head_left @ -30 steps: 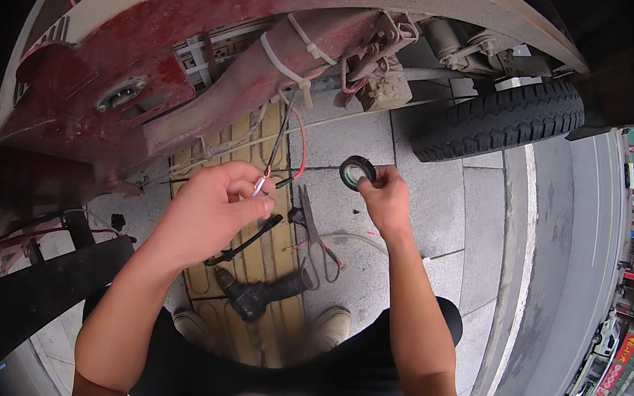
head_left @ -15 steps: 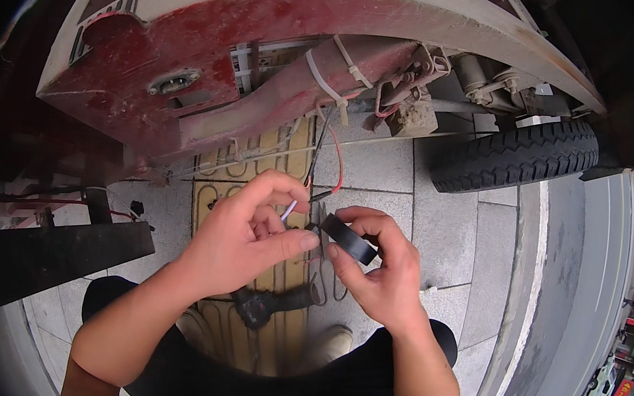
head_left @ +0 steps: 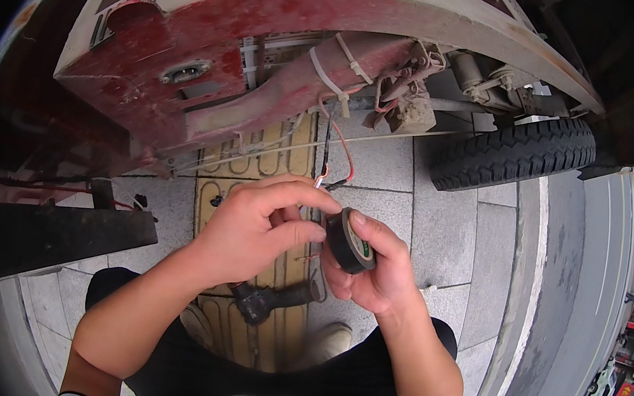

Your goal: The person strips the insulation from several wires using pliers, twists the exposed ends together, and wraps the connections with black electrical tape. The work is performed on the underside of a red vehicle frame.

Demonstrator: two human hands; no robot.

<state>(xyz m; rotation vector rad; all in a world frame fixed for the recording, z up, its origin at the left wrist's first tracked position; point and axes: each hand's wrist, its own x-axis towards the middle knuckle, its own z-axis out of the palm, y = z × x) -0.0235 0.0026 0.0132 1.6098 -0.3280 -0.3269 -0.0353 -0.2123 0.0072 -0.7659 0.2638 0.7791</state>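
Observation:
My right hand [head_left: 384, 284] grips a roll of black tape [head_left: 346, 246], turned partly side-on. My left hand [head_left: 241, 232] has curled fingers, its index tip at the roll's upper left edge; whatever its fingers hold is mostly hidden. Just above them hangs a wire end with white and copper-coloured parts [head_left: 321, 181], beside a red wire [head_left: 350, 164] and a black one, both coming down from a cable-tied red frame member [head_left: 322, 60]. A dark power drill [head_left: 257, 300] lies on the ground below my hands; the scissors behind them are largely hidden.
The dusty red vehicle body [head_left: 137, 49] spans the top, with a tyre [head_left: 512, 155] at upper right. A dark metal beam [head_left: 59, 237] juts in at left. Yellow tactile paving [head_left: 255, 151] and grey slabs lie below. A road [head_left: 574, 293] and shopfronts are at right.
My right hand has moved left and turned the tape roll, bringing it against my left hand's fingers. My left hand has shifted slightly right, its index finger now reaching to the roll.

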